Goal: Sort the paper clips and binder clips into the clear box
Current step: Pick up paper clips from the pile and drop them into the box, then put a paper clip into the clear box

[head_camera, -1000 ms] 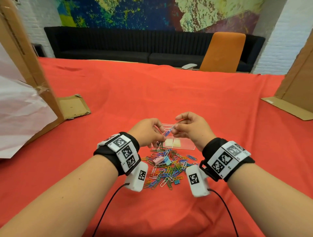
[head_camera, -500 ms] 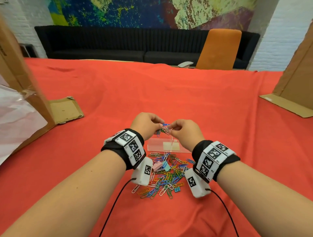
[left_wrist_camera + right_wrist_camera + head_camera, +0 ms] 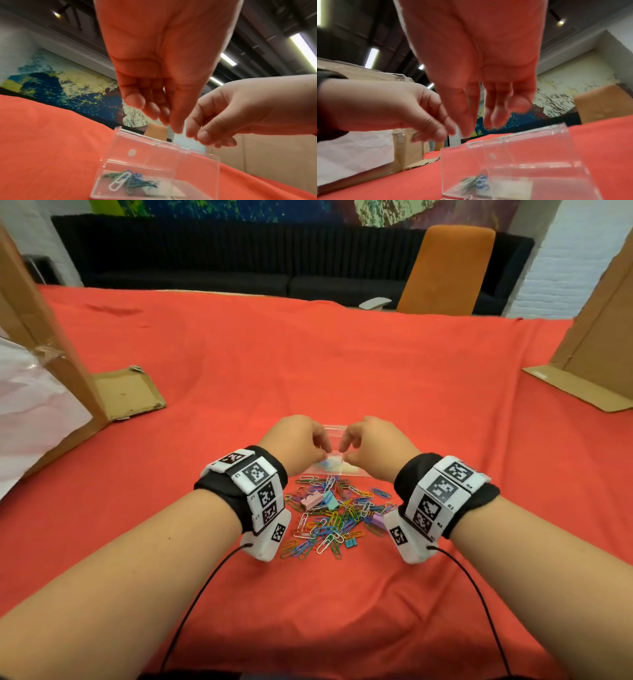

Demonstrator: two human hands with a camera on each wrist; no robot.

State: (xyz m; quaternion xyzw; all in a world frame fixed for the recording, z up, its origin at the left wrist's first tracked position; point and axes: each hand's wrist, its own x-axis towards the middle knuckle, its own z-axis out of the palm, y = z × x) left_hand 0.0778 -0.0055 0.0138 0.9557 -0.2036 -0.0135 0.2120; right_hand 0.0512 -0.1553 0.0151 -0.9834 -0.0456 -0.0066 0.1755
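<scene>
A small clear box (image 3: 331, 429) (image 3: 154, 162) (image 3: 522, 159) stands open on the red cloth, lid raised at its far side. Several blue, green and white paper clips (image 3: 127, 180) (image 3: 475, 181) lie in its left compartment. Both hands hover just above the box, fingers relaxed and pointing down, holding nothing: left hand (image 3: 305, 445) (image 3: 159, 111), right hand (image 3: 368, 445) (image 3: 481, 119). Nearer me lies a pile of coloured paper clips (image 3: 329, 525) mixed with binder clips, one pink (image 3: 311, 502), one purple (image 3: 376, 520).
The table is covered by a red cloth (image 3: 308, 364). A cardboard box with white paper (image 3: 41, 392) stands at the left, its flap (image 3: 126, 393) lying flat. More cardboard (image 3: 596, 347) stands at the right. An orange chair (image 3: 445, 268) is beyond the far edge.
Both hands pinched a bunch of paper clips above the box before. They have lowered over the box and let go; the clips now lie in the left compartment.
</scene>
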